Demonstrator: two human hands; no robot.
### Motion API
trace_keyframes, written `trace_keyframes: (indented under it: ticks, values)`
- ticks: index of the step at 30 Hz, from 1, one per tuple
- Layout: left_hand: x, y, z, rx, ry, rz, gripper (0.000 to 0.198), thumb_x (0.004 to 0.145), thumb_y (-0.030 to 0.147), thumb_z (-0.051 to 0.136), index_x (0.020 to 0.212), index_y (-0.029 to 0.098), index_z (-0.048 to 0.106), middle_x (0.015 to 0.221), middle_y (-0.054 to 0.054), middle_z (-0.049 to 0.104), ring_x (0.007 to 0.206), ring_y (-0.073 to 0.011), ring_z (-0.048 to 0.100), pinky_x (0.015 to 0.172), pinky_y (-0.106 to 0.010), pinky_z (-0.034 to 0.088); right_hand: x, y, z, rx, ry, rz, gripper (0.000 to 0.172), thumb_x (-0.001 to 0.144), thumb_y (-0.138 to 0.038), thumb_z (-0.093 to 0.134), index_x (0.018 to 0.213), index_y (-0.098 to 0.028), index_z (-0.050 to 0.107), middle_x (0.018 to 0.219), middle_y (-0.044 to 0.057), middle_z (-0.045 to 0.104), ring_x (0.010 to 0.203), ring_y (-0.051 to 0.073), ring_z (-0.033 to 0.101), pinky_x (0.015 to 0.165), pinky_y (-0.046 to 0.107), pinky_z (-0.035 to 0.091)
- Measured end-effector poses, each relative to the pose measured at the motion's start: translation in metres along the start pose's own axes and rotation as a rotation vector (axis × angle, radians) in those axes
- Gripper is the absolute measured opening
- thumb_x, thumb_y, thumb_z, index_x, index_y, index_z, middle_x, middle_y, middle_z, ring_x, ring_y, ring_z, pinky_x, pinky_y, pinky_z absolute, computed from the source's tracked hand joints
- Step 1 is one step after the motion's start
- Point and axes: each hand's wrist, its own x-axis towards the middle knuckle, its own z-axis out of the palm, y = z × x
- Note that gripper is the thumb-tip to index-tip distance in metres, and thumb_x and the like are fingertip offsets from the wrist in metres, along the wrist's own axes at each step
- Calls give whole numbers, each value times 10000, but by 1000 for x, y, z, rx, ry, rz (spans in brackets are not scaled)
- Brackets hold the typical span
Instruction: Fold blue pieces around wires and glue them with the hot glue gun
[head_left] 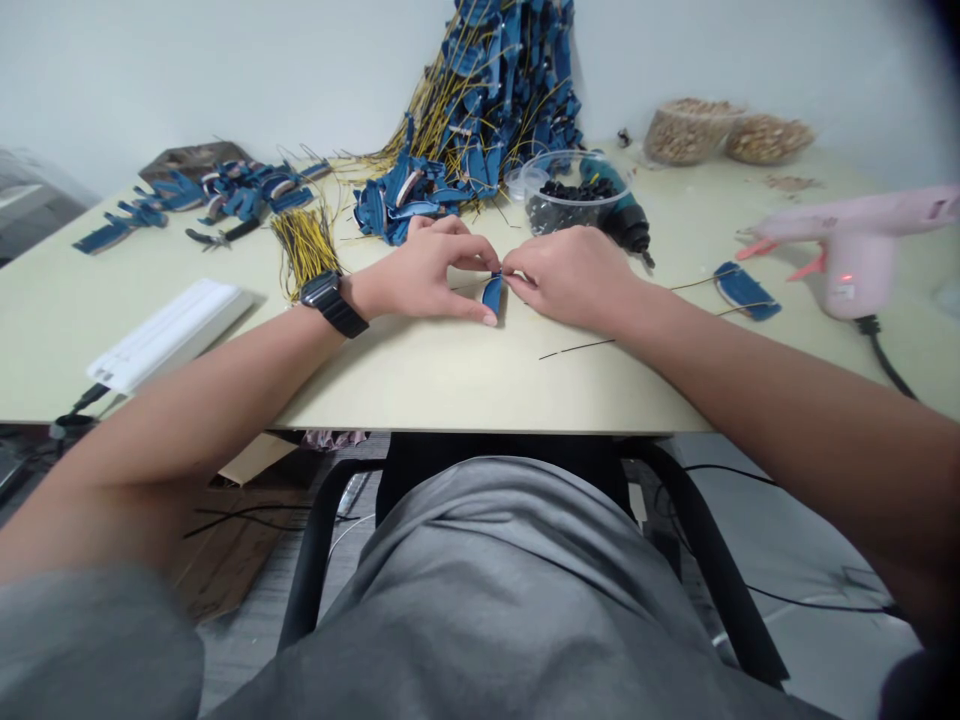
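Both hands meet at the middle of the pale table (450,380). My left hand (424,272), with a black watch on its wrist, pinches a small blue piece (492,294) that stands on the tabletop. My right hand (570,275) is closed too, its fingertips pinching the top of the same blue piece. A thin wire (577,348) lies on the table just under my right wrist. Whether a wire runs into the piece between my fingers is hidden.
A big heap of blue pieces with yellow wires (487,100) rises at the back. A clear tub of dark beads (570,195), a pink glue gun (855,250), another blue piece (746,290), a yellow wire bundle (306,245), a white box (172,330) and pliers (221,235) lie around.
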Motion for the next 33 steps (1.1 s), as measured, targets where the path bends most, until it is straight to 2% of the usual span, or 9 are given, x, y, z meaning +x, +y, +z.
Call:
trace_keyframes:
  ticks: [5,9,15,20,24,33]
  values:
    - [0,-1,0,9,1,-2,1005,792,1185,901,1347,349,949,1391,-136,967,1465,-496,762,1342,-664,435,1,9,3,65,23,-58,365,1264,-254,612,1333,-226,970,1289,157,969,1126,377,845,887,471,465]
    - [-1,0,-1,18,-16,-8,961,827,1140,906,1364,345,950,1384,-132,966,1482,-491,753,1346,-633,424,2,8,1,81,-6,-66,391,1249,-223,586,1324,-183,967,1330,193,969,1154,404,854,901,493,467]
    - [-1,2,-2,11,-28,-21,1003,812,1182,886,1357,344,968,1353,-134,964,1467,-504,756,1368,-671,400,3,10,4,174,14,-57,360,1216,-256,639,1285,-237,992,1244,152,966,1122,393,836,934,487,493]
    - [-1,1,-1,15,-21,-18,960,817,1175,885,1306,353,964,1310,-120,957,1456,-493,761,1361,-663,411,4,13,7,208,4,-59,370,1232,-298,616,1206,-244,982,1167,145,938,1107,379,800,940,489,483]
    - [-1,2,-2,27,-33,-17,936,829,1159,886,1301,354,951,1285,-112,958,1469,-498,751,1356,-658,408,5,14,8,223,3,-57,390,1245,-360,604,1230,-270,983,1170,142,937,1151,394,785,948,490,500]
    - [0,-1,-3,25,-35,-7,923,834,1147,889,1305,355,957,1252,-107,960,1430,-481,752,1302,-612,414,7,13,10,253,9,-38,418,1202,-316,589,1252,-282,1002,1186,147,952,1136,403,801,967,513,552]
